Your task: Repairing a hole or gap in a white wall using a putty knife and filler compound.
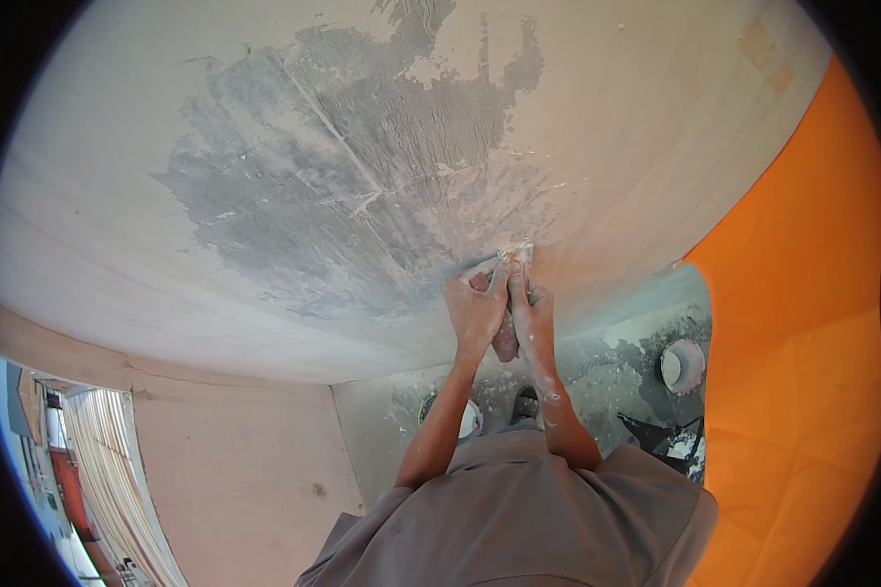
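In front of me, my left hand [474, 311] and my right hand [533, 318] are closed together close to the wall [617, 157]. Between them shows the reddish-brown handle of a putty knife [505, 342], and white paste clings near its blade by my fingertips. Another reddish-brown piece [479, 282] shows inside the left hand; I cannot tell whether it belongs to the same tool. White dust and splashes coat both hands and the right forearm. A large rough grey patch [362, 157] with ridges spreads over the pale wall, up and left of my hands.
A white bucket [682, 367] stands on the stained grey floor [597, 367] to the right, near a black sheet-like thing [666, 435]. Another pale container [470, 421] is partly hidden beside my feet. An orange sheet [793, 342] hangs along the right; pale curtains [117, 460] show at lower left.
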